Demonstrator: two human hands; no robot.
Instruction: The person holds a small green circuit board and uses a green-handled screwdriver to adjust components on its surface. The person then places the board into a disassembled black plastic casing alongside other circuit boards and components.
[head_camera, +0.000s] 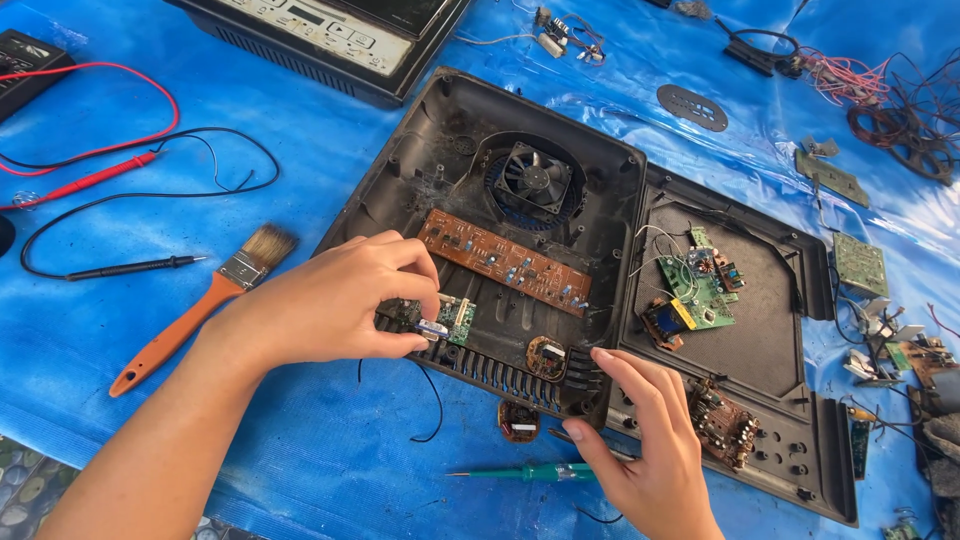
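An opened black appliance base (420, 160) lies on a blue sheet, with a cooling fan (537, 176) and a long brown circuit board (505, 262) inside. My left hand (335, 300) pinches a small green circuit board (458, 317) at the base's front edge. My right hand (648, 450) rests with fingers spread on the base's front right corner, holding nothing. A green screwdriver (530, 471) lies just left of that hand. A small round board (547, 357) sits between my hands.
A second black panel (770, 340) to the right carries a green board (697, 285) and a brown one (722, 423). An orange-handled brush (200, 305), red and black test probes (90, 180), another appliance (330, 35), and loose boards and wires (880, 90) surround it.
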